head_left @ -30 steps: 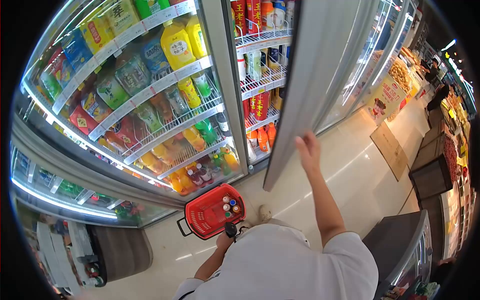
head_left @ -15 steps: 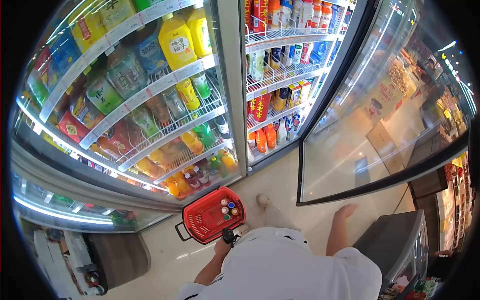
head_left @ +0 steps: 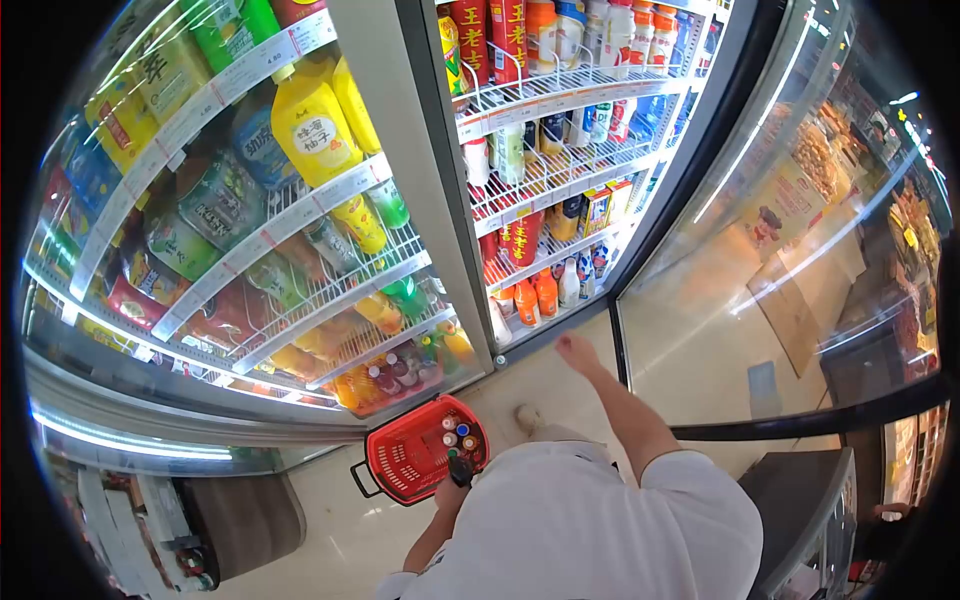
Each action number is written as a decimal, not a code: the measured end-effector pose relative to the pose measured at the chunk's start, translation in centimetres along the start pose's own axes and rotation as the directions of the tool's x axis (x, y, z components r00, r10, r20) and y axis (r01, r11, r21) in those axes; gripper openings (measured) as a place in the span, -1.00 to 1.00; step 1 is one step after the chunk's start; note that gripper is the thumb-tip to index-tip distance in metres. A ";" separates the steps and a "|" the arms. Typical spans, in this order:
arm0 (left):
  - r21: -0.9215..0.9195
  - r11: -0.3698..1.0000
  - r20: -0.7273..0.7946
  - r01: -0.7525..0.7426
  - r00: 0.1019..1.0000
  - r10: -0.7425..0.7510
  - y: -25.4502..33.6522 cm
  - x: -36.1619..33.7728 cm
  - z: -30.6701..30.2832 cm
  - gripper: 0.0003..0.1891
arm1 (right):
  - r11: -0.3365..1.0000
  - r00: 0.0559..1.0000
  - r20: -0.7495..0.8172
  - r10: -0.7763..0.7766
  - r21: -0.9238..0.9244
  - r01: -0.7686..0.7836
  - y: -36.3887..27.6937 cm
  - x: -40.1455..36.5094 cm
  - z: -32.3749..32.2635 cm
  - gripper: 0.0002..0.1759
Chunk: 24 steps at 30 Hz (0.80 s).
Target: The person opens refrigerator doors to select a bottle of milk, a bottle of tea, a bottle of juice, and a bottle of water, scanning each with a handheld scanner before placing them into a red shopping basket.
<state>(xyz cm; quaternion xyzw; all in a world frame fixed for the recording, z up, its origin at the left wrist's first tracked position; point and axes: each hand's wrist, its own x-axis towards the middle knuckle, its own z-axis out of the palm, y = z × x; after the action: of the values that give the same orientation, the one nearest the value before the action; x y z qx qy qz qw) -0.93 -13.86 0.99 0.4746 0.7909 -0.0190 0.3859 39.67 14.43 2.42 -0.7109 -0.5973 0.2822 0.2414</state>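
Observation:
My left hand (head_left: 452, 494) is closed around the black handle grip (head_left: 459, 467) of a red shopping basket (head_left: 390, 455), low at my left side. Several capped bottles (head_left: 462, 432) stand together at the basket's right end. My right hand (head_left: 577, 353) is stretched forward, low in front of the open section of a drinks fridge (head_left: 575, 185). It appears to hold nothing, with its fingers loosely bent. Nearest to it are orange bottles (head_left: 546, 292) on the bottom shelf, which it does not touch.
A glass fridge door (head_left: 720, 330) stands swung out at the right. To the left, a closed glass section (head_left: 250, 230) shows several shelves of bottled drinks. A dark cabinet (head_left: 795, 510) is at the lower right, and a dark rounded counter (head_left: 250, 525) at the lower left.
My right hand has swung from beside the open door leftward and forward to the fridge opening. The fridge shelves look closer. My left hand stays at the basket.

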 end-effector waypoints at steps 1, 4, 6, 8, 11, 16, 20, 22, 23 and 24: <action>-0.003 1.000 -0.005 0.009 1.000 -0.009 0.8 0.5 0.3 -0.48 | 0.985 0.988 -0.081 -0.128 0.103 0.136 -3.2 2.7 -2.6 -0.68; -0.054 0.999 -0.109 0.004 0.994 -0.010 3.0 2.0 1.2 -0.47 | 0.926 0.923 -0.333 -0.192 0.249 0.283 -10.3 10.8 -7.8 -0.75; -0.076 0.997 -0.097 0.032 0.995 -0.039 5.1 1.8 1.1 -0.45 | 0.869 0.856 -0.448 -0.257 0.280 0.408 -15.1 15.8 -11.4 -0.77; -0.115 0.992 -0.084 0.048 0.995 -0.058 6.0 1.8 1.6 -0.41 | 0.819 0.760 -0.561 -0.327 0.232 0.524 -18.1 21.0 -13.2 -0.72; -0.148 0.987 -0.080 0.062 0.994 -0.074 6.6 1.1 2.6 -0.43 | 0.822 0.708 -0.612 -0.352 0.159 0.547 -22.4 26.8 -14.9 -0.46; -0.135 0.975 -0.080 0.176 0.979 -0.188 6.5 -0.8 4.7 -0.38 | 0.891 0.703 -0.606 -0.373 -0.020 0.455 -28.0 31.0 -16.2 -0.08; -0.194 0.964 -0.114 0.183 0.971 -0.208 6.6 -2.6 5.0 -0.42 | 0.958 0.823 -0.501 -0.268 -0.049 0.282 -31.0 31.1 -17.0 -0.03; -0.267 0.945 -0.130 0.191 0.964 -0.232 6.3 -3.1 5.5 -0.46 | 0.954 0.805 -0.516 -0.295 -0.111 0.278 -29.7 33.6 -15.6 -0.01; -0.273 0.939 -0.149 0.207 0.956 -0.254 6.8 -3.7 5.5 -0.47 | 0.948 0.789 -0.526 -0.317 -0.168 0.269 -29.5 34.6 -15.3 0.00; -0.277 0.938 -0.153 0.208 0.954 -0.256 6.7 -3.8 5.9 -0.46 | 0.968 0.853 -0.461 -0.246 -0.080 0.236 -29.7 34.2 -16.0 0.01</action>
<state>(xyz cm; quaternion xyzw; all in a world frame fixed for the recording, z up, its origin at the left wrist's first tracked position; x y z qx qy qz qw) 8.61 -15.34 1.52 0.3230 0.8698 0.0830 0.3637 33.90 53.13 30.31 -0.6798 -0.6087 0.0640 0.4040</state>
